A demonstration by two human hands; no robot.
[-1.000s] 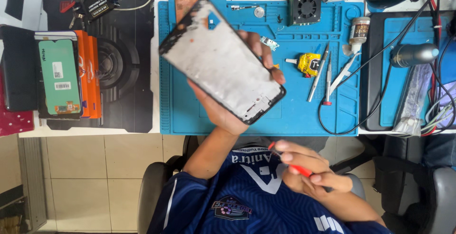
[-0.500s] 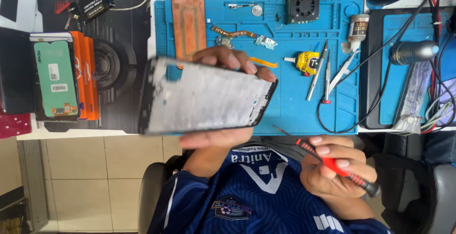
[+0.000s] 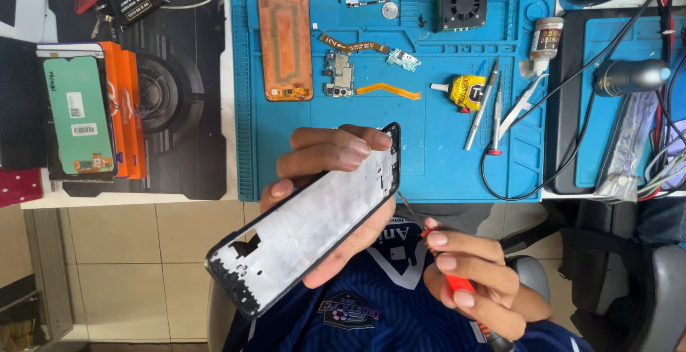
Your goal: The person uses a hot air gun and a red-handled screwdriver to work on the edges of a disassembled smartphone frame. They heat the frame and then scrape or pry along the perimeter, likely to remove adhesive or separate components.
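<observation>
My left hand (image 3: 325,162) holds a bare phone frame (image 3: 307,223) tilted, its silver inner side up and its black rim running from lower left to upper right, above my lap. My right hand (image 3: 468,280) grips a red-handled screwdriver (image 3: 457,280); its thin metal tip points up-left toward the frame's upper right end, close to it. On the blue work mat (image 3: 443,159) lie a copper-coloured back panel (image 3: 284,41), a small circuit board (image 3: 339,77) and flex cables (image 3: 386,91).
A green phone screen on orange boxes (image 3: 89,116) sits at the left on a black mat. Tweezers and drivers (image 3: 493,105), a yellow tool (image 3: 466,91), a small fan (image 3: 463,2), a glue bottle (image 3: 547,41) and cables lie at the right.
The phone frame has swung from lying level over the mat to a diagonal tilt nearer my body. My right hand brought the screwdriver tip up toward its end.
</observation>
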